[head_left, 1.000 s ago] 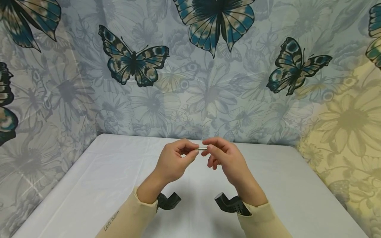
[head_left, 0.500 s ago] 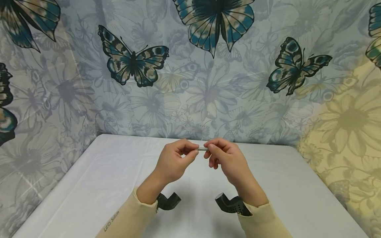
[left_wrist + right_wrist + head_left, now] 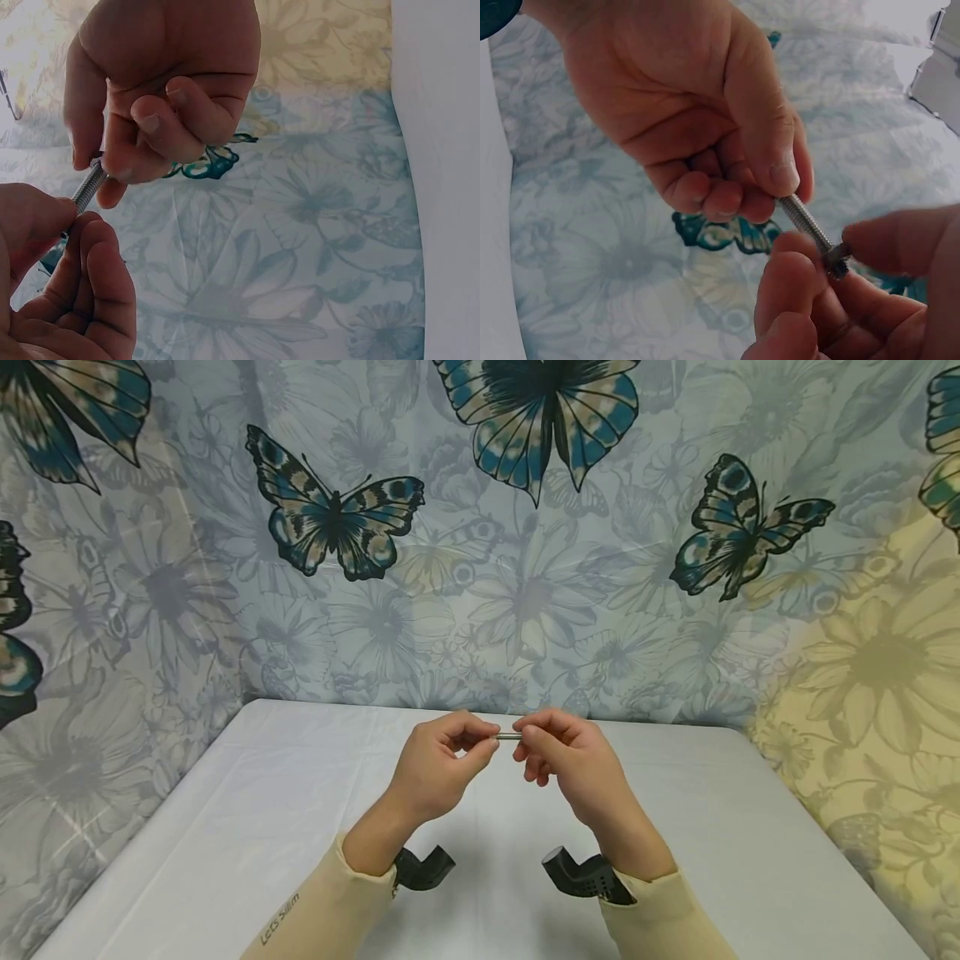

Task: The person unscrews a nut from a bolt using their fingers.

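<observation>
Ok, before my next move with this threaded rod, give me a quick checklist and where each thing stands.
1. Left hand grips one end of the threaded rod: ok.
2. Right hand has its thumb against the nut-like piece: ok.
3. Nut-like piece sits around the rod near its other end: ok.
4. Rod held off the white table: ok.
5. Threads undamaged: cannot tell.

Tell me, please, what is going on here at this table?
A person's left hand pinches one end of a threaded metal bolt, while the right hand holds a small nut near its other end. The nut sits on the bolt, its tip showing just beyond. Both hands are raised above the white table.
</observation>
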Available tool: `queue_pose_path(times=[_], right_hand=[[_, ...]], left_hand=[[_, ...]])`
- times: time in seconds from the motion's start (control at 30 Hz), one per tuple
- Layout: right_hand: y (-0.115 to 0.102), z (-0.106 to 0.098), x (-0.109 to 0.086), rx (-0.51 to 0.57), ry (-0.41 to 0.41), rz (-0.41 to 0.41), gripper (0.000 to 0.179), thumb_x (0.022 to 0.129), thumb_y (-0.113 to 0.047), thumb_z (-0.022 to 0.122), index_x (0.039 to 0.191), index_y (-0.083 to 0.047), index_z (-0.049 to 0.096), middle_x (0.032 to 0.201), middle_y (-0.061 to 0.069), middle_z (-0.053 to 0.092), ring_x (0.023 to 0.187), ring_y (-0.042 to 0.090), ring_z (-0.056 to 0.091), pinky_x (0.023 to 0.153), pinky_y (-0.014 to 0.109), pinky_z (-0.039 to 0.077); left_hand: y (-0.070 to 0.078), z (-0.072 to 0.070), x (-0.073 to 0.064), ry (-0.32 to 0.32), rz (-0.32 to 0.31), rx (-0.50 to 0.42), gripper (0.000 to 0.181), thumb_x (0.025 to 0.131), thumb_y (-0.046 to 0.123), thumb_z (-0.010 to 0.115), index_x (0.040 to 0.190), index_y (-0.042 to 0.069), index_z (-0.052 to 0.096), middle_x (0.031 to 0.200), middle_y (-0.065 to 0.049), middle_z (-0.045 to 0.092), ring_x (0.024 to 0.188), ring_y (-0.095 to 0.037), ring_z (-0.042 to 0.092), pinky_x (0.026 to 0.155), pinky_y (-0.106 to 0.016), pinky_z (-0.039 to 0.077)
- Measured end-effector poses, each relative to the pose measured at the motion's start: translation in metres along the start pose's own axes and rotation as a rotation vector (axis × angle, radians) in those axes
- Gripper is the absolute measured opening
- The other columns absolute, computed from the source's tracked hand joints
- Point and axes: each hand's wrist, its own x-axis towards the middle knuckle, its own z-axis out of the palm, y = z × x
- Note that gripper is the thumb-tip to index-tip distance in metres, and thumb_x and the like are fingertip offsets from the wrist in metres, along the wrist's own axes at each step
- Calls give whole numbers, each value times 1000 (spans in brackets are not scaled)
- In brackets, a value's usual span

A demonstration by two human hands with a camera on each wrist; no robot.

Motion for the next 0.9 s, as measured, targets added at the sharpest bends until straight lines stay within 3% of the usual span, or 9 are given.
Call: queue_pose_path(times=[0.13, 0.3, 0.4, 0.5, 0.7, 0.8, 0.9], right_hand=[[-2, 0, 0, 19, -21, 21, 33, 103, -25, 57, 119, 4, 62, 93, 20, 69, 64, 28, 63, 57, 31, 50], [-1, 1, 0, 5, -12, 22, 29, 104, -22, 55, 107, 5, 65, 78, 18, 65, 61, 27, 60, 56, 31, 49], [-1, 0, 0, 24, -18, -5, 22, 101, -13, 58, 113, 4, 64, 88, 20, 66, 62, 27, 61, 57, 30, 49], [-1, -1, 0, 42, -21, -7, 27, 100, -15, 58, 119, 4, 62, 96, 21, 67, 64, 28, 62, 57, 31, 49], [-1, 1, 0, 28, -10, 15, 28, 104, -19, 56, 109, 7, 64, 81, 19, 66, 62, 25, 60, 57, 30, 48], [-1, 1, 0, 31, -3, 9, 23, 100, -13, 60, 115, 4, 63, 90, 19, 66, 64, 26, 61, 57, 29, 49], [-2, 0, 0, 38, 3, 18, 28, 99, -16, 61, 120, 2, 62, 95, 20, 67, 65, 27, 62, 57, 30, 49]], left_hand=[[0, -1, 0, 1, 0, -2, 11, 91, 4, 71, 99, 10, 75, 85, 4, 71, 70, -14, 60, 63, -31, 50], [-1, 0, 0, -1, 0, -8, 11, 91, 4, 71, 99, 10, 76, 85, 2, 72, 71, -14, 61, 64, -31, 51], [-1, 0, -1, -5, -4, -6, 11, 92, 5, 71, 100, 10, 75, 86, 0, 72, 70, -15, 60, 64, -33, 51], [-1, -1, -1, -1, -3, -2, 10, 92, 5, 71, 100, 10, 75, 86, 2, 72, 70, -15, 60, 63, -33, 50], [-2, 0, -1, 1, 5, -6, 10, 92, 5, 71, 99, 10, 76, 86, 6, 71, 71, -15, 61, 63, -32, 51], [-2, 0, 0, -2, 1, -11, 11, 91, 4, 71, 99, 10, 75, 86, 3, 72, 70, -15, 60, 62, -33, 50], [-2, 1, 0, -2, 0, -12, 11, 91, 3, 71, 99, 10, 75, 86, 2, 72, 70, -14, 59, 61, -34, 49]])
